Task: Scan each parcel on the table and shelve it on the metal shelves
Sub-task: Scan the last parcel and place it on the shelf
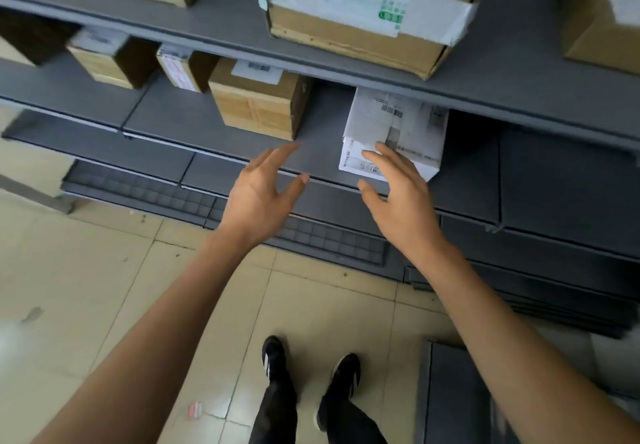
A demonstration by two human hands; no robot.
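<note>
the white parcel (pixel 394 132) sits on the grey metal shelf (pixel 322 152), near its front edge, with the brown box (pixel 256 97) well apart to its left on the same shelf. my right hand (pixel 398 194) is open with fingers spread, fingertips over the parcel's front face, though i cannot tell whether they touch it; it grips nothing. my left hand (pixel 259 190) is open and empty too, hovering left of the parcel, in front of the bare stretch of shelf. the main risk i see is the parcel's front corner lying close to the shelf lip: if i drag my right fingers back across it, i could pull it forward and tip it off toward the floor. a push at one corner could also skew it sideways or jam it under the upper shelf (pixel 346 69) above the parcel.
</note>
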